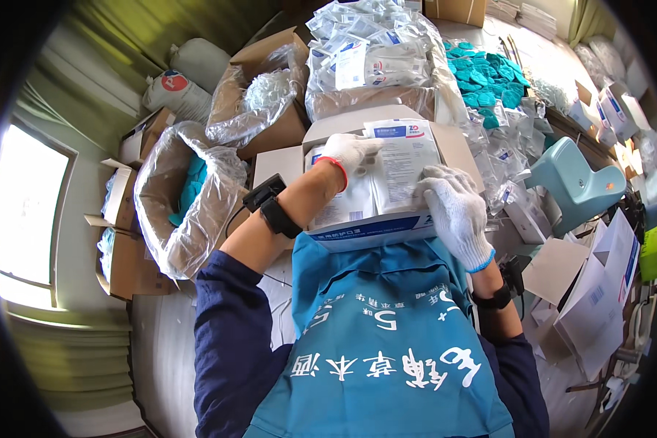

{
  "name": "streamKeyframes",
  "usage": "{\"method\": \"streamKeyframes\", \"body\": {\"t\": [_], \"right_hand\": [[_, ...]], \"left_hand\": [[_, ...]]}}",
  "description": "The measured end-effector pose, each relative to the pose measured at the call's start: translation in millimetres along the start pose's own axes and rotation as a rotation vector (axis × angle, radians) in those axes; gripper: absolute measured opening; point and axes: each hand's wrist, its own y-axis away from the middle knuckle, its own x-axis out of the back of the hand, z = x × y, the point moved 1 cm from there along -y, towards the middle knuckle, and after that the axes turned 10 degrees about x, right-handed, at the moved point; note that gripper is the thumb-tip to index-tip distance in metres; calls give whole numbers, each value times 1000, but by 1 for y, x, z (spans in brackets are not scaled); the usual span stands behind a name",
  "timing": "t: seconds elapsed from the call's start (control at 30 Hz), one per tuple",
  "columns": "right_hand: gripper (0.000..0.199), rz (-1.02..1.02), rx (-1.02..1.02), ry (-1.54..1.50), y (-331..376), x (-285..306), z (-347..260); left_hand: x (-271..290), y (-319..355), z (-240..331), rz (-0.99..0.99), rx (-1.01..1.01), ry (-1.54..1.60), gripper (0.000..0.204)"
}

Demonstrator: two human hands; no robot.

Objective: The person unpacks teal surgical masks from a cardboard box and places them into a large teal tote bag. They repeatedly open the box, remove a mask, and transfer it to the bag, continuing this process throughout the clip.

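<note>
An open white carton [376, 232] with a blue printed band sits at my lap. Flat white packets [405, 175] with blue printing stand upright inside it, in side-by-side rows. My left hand [349, 155], in a white knit glove with a red cuff, lies over the packets at the upper left, fingers stretched toward the right. At the right edge of the right-hand packets, my right hand [456, 212] curls its gloved fingers against them; its fingertips are partly hidden. A teal apron [379, 328] covers my front, below the carton.
Ahead stands a large plastic-lined carton heaped with sealed packets [361, 58]. Lined cartons [164, 197] stand at left, one holding teal items. Teal pieces [485, 77] and clear packets lie at upper right. A teal plastic stool [573, 179] and white cartons [595, 306] are at right.
</note>
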Motion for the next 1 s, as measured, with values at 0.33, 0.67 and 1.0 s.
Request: {"method": "streamKeyframes", "body": {"t": [0.33, 0.67, 1.0], "right_hand": [[34, 161, -310, -444, -6, 24, 4], [6, 140, -341, -767, -91, 44, -3], [21, 133, -199, -384, -115, 5, 1]], "left_hand": [[-37, 82, 49, 73, -779, -167, 32], [-19, 125, 72, 57, -1120, -913, 21], [-20, 106, 58, 626, -1401, -1042, 15]]}}
